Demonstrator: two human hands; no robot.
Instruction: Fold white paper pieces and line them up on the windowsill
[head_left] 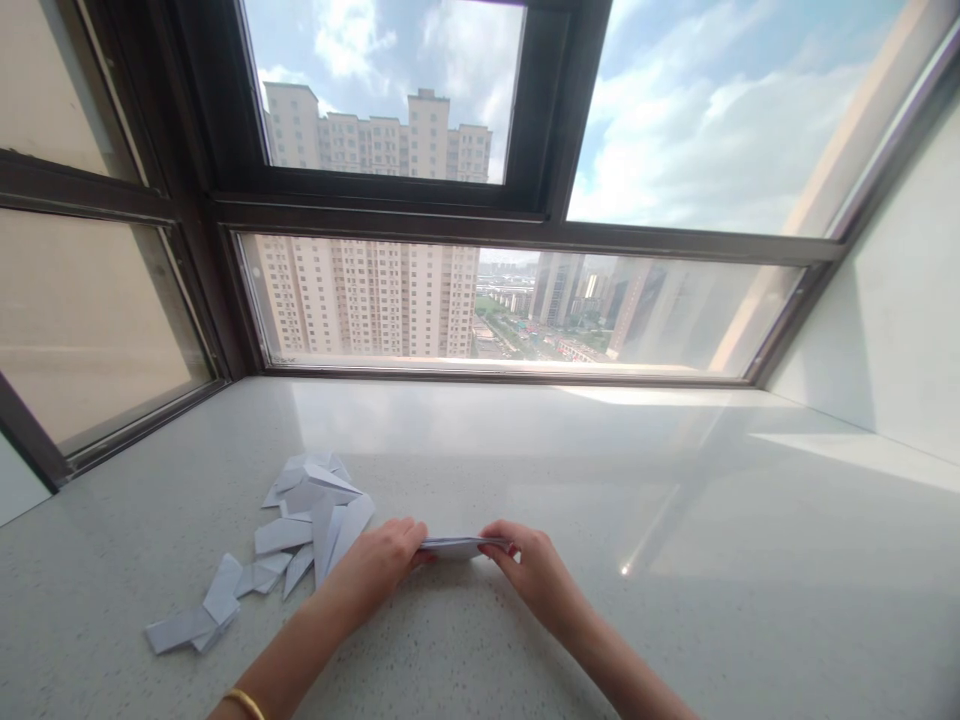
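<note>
A folded piece of white paper (454, 548) is stretched between my two hands, just over the speckled white sill. Its left end is pinched by my left hand (394, 548), fingers on top and the thumb side hidden. At the right end, my right hand (525, 552) grips the paper between thumb and fingers. The layered edge of the paper faces up and looks nearly straight. Close to the left of my left hand lies a loose heap of folded white paper pieces (322, 505), some overlapping. A few more folded pieces (180, 628) trail toward the lower left.
The speckled stone sill (675, 600) spreads under everything. Dark window frames (450, 222) border it at the back and left, with tall buildings outside. A white wall (900, 330) closes off the right side, and sunlight falls in bright patches there.
</note>
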